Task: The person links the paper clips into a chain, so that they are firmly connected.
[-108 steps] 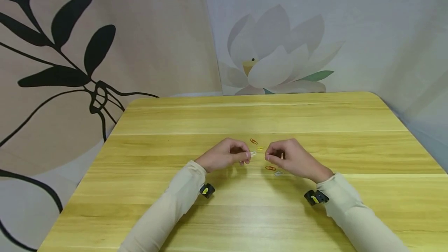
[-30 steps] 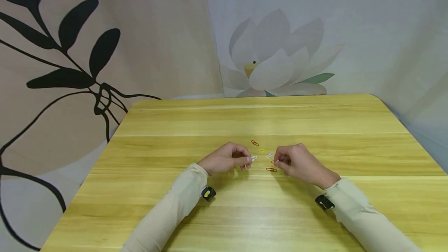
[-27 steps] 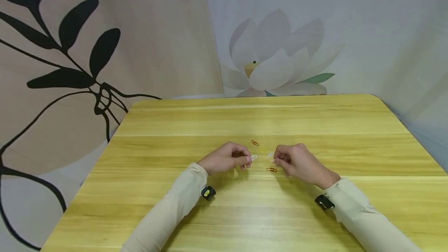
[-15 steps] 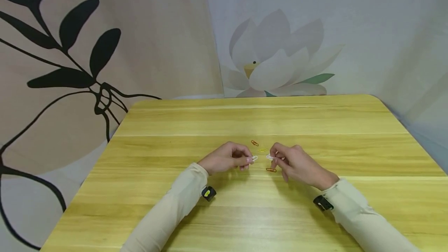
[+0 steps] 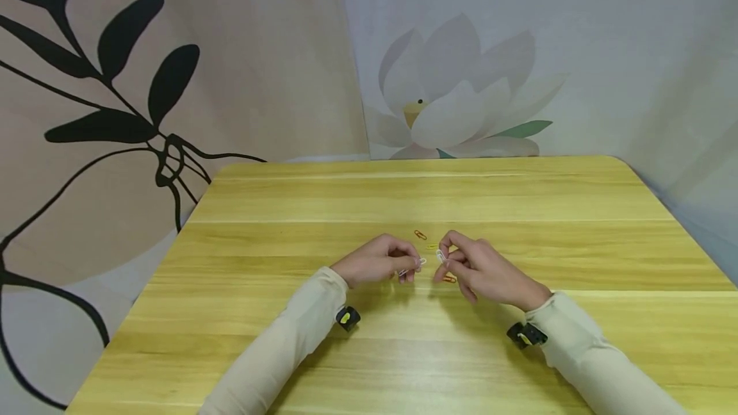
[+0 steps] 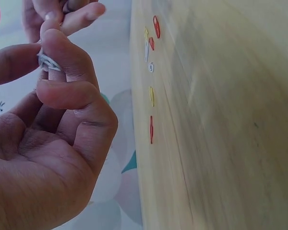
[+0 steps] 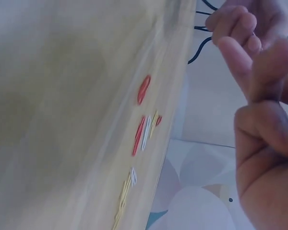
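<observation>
My left hand [image 5: 380, 260] pinches a white paper clip [image 5: 423, 261] between thumb and forefinger, its looped end sticking out to the right. In the left wrist view, a white paper clip [image 6: 49, 62] shows at the bent fingertips. Facing it a short gap away, my right hand [image 5: 490, 271] pinches another white paper clip [image 5: 441, 255] between thumb and forefinger. In the right wrist view, the fingers of the right hand [image 7: 269, 105] hide that clip. An orange-red paper clip [image 5: 449, 279] lies on the table, partly covered by the right fingers.
A second orange-red paper clip [image 5: 420, 235] and a yellow paper clip [image 5: 432, 246] lie beyond the hands on the wooden table [image 5: 346, 203]. The right wrist view shows several loose clips, among them a white one [image 7: 145, 133]. A patterned cloth [image 5: 277, 56] hangs behind the table.
My right hand has moved left, toward the left hand, bringing a white paper clip off the table between its fingertips. The left hand keeps its grip and has shifted slightly right.
</observation>
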Demonstrator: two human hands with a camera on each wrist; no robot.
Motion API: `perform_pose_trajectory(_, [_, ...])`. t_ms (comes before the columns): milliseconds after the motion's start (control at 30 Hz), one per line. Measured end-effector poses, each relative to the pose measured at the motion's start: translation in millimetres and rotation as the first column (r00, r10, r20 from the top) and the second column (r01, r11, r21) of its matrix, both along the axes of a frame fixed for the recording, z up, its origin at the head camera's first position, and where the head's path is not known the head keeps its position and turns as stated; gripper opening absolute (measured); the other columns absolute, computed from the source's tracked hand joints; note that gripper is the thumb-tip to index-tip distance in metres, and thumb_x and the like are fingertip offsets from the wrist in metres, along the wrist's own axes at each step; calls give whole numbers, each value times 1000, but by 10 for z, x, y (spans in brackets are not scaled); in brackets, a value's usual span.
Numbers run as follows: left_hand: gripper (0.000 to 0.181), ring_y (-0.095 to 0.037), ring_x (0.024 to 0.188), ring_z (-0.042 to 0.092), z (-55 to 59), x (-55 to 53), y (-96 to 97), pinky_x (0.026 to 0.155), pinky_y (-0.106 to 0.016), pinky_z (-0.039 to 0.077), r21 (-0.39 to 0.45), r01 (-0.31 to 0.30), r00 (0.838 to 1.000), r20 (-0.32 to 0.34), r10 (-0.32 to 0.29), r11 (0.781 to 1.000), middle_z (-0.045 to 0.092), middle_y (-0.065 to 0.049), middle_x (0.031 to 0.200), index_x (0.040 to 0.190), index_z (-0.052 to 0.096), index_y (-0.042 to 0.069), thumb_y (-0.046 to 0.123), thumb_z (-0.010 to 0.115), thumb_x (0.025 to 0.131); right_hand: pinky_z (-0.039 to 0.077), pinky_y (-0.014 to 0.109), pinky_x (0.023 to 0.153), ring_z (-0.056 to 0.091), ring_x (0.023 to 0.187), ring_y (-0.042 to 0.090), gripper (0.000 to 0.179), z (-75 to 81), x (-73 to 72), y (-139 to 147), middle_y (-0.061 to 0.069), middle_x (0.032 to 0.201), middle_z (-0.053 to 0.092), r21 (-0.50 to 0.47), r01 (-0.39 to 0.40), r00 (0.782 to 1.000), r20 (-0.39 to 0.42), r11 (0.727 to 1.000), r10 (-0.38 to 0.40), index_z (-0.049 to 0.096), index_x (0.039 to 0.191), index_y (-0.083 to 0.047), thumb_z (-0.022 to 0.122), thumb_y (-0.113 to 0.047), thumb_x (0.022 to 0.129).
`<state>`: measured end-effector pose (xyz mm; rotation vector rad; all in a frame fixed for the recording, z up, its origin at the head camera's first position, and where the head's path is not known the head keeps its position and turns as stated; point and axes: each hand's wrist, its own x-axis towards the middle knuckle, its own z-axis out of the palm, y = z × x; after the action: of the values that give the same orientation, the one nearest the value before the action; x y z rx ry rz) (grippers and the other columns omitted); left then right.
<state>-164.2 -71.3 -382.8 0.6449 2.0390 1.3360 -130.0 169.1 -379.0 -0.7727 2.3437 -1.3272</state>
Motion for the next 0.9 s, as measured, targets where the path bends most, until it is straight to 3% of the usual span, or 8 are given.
perform_pose_trajectory(133, [28,-10,69,56,20,4,11,62,-27,40,4,16,1000,-2,-16,1000,63,3,76,107,67,-6,18,53,104,43,30,39,48,38,31,11,27,2,-42,16,99,77,-22,1,1000,29,1000,0,45,108,-1,40,-11,107])
perform_pose_trajectory(400, [27,-13,70,56,32,7,38,62,-26,39,21,31,999,6,-31,999,63,4,75,107,66,-9,14,52,103,34,20,38,35,36,3,13,31,2,-108,17,96,77,-39,-3,1000,29,999,4,45,107,-1,39,-12,108])
perform_pose_trajectory(700, [23,-10,69,57,49,35,63,65,-29,40,44,22,1000,13,-22,999,63,4,77,101,67,-2,16,53,104,30,16,41,31,40,1,9,22,-12,-142,15,93,77,-25,-20,999,-36,999,19,48,107,-6,39,-8,108])
perform_pose_trajectory(900, [26,-10,69,56,52,44,58,62,-26,39,61,25,1000,9,-26,998,62,4,76,106,65,-9,13,52,104,30,16,41,31,40,1,10,8,0,-131,14,92,77,-13,-10,998,-67,1000,9,48,108,-7,39,-7,107])
